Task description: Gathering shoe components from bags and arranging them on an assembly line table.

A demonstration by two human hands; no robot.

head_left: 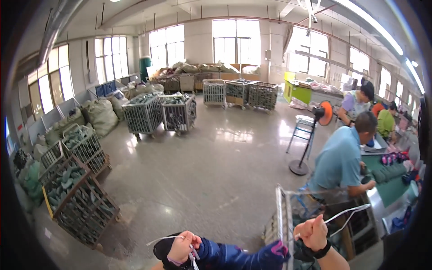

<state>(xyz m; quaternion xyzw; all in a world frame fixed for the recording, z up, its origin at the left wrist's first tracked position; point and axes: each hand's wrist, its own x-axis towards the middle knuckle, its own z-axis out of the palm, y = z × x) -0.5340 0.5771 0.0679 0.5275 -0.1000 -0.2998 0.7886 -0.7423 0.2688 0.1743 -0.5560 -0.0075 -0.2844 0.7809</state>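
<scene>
A dark blue shoe upper (234,256) with a pink tip lies between my hands at the bottom edge. My left hand (181,246) grips its left end and pinches a white lace (157,240) that sticks out leftward. My right hand (313,233) is closed on another white lace (346,214) that loops up and to the right. A black band sits on my right wrist.
A wire cart (283,220) stands just beyond my right hand. A person in a light blue shirt (339,162) bends over a green worktable (391,180) at right. Several wire cages of shoe parts (81,202) line the left and back. A pedestal fan (310,135) stands mid-right.
</scene>
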